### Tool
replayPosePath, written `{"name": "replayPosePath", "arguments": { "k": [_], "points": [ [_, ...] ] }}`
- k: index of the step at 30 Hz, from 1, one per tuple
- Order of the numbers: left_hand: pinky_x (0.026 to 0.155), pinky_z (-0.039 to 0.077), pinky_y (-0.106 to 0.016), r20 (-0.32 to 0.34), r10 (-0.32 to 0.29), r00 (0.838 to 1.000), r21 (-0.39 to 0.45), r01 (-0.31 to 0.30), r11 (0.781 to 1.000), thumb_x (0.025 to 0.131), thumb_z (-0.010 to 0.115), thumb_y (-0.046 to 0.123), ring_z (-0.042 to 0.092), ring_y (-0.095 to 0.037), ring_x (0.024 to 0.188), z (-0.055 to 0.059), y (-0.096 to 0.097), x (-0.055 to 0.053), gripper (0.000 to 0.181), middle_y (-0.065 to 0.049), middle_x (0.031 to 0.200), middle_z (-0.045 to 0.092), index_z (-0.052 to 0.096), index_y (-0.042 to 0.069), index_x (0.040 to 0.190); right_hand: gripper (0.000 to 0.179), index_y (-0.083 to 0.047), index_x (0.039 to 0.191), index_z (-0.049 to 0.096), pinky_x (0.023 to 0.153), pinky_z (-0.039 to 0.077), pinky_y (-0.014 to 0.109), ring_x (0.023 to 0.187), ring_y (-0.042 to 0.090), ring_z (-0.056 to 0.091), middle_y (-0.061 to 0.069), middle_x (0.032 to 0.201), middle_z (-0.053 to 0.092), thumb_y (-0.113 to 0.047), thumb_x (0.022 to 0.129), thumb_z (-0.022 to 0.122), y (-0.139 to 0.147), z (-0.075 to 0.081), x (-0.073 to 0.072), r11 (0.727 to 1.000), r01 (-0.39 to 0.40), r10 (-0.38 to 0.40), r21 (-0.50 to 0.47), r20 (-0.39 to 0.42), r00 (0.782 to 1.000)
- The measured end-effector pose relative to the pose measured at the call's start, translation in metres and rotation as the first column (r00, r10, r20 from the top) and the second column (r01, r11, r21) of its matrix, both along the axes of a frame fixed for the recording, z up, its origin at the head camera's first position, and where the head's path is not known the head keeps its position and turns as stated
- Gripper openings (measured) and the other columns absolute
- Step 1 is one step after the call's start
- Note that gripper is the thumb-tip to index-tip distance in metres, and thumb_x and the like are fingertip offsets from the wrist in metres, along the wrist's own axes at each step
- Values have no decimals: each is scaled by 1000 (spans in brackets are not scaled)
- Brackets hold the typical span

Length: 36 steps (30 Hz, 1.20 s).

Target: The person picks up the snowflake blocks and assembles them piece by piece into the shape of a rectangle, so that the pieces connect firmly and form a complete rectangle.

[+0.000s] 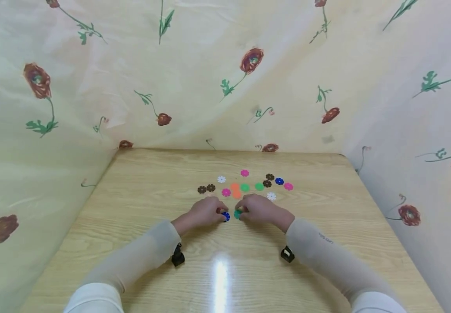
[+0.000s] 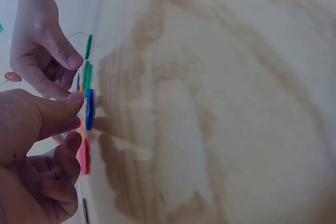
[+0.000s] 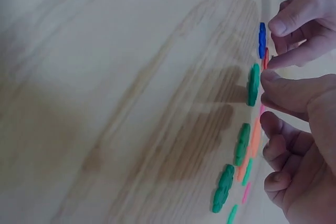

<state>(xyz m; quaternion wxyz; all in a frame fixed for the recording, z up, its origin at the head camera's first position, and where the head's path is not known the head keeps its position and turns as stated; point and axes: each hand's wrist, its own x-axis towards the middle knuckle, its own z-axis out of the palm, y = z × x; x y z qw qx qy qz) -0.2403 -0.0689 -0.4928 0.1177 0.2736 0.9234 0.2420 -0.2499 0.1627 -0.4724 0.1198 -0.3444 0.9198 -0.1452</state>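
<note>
In the head view my left hand (image 1: 206, 211) pinches a blue flower-shaped disc (image 1: 226, 216) between thumb and forefinger. Close beside it, my right hand (image 1: 261, 209) pinches a green flower-shaped disc (image 1: 237, 214) the same way. A small gap separates the two discs, low over the wooden table. From the left wrist, the blue disc (image 2: 90, 109) shows edge-on at the left fingertips. The right wrist view has the green disc (image 3: 253, 85) edge-on at the right fingertips, while the other fingers curl loosely.
Behind the hands, several more flower discs lie on the table (image 1: 147, 182): orange (image 1: 236, 191), light green (image 1: 259, 186), pink (image 1: 226, 192), white (image 1: 271, 196), brown (image 1: 202, 189) and blue (image 1: 279, 181). A flower-printed cloth (image 1: 198, 87) hangs round the back and sides.
</note>
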Motion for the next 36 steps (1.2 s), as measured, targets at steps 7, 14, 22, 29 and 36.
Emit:
{"name": "replayPosePath", "arguments": {
  "k": [7, 14, 22, 29, 36],
  "points": [
    [60, 46, -23, -51, -20, 998, -36, 18, 999, 94, 75, 25, 53, -9, 73, -3, 2, 1, 21, 9, 86, 65, 79, 17, 112, 25, -13, 115, 75, 65, 49, 25, 72, 9, 52, -9, 86, 60, -21, 92, 76, -3, -5, -1, 1000, -16, 17, 24, -41, 999],
    [62, 49, -23, 4, 13, 1000, -41, -13, 999, 93, 75, 21, 55, -9, 73, -2, 6, 2, 17, 6, 86, 60, 73, 11, 106, 18, -11, 107, 72, 68, 51, 27, 75, 10, 53, -5, 87, 57, -17, 91, 77, -8, -5, -1, 1000, 27, -27, 16, -9, 1000],
    [64, 51, -26, 112, 38, 993, -64, -31, 997, 89, 79, 20, 56, -13, 73, 4, 7, 0, 18, 4, 83, 60, 63, 12, 93, 18, -13, 104, 68, 72, 52, 28, 79, 11, 54, -6, 87, 57, -15, 89, 78, -7, -6, -1, 997, 78, -77, -19, 23, 997],
    [63, 51, -26, 215, 131, 968, 172, -170, 970, 90, 76, 11, 58, -15, 73, 5, 6, -1, 16, 0, 82, 63, 61, 10, 90, 11, -16, 95, 68, 73, 54, 29, 77, 10, 59, -8, 83, 63, -12, 90, 77, -1, -8, -6, 977, 147, -128, -155, 127, 984],
    [58, 60, -31, 548, 143, 824, 512, -466, 721, 92, 69, -3, 67, -23, 68, 10, 4, -5, 14, -16, 88, 70, 65, -2, 105, 6, -13, 97, 73, 72, 57, 31, 81, 16, 62, -1, 88, 68, -13, 91, 75, 7, -7, -6, 893, 257, -172, -370, 246, 954]
  ]
}}
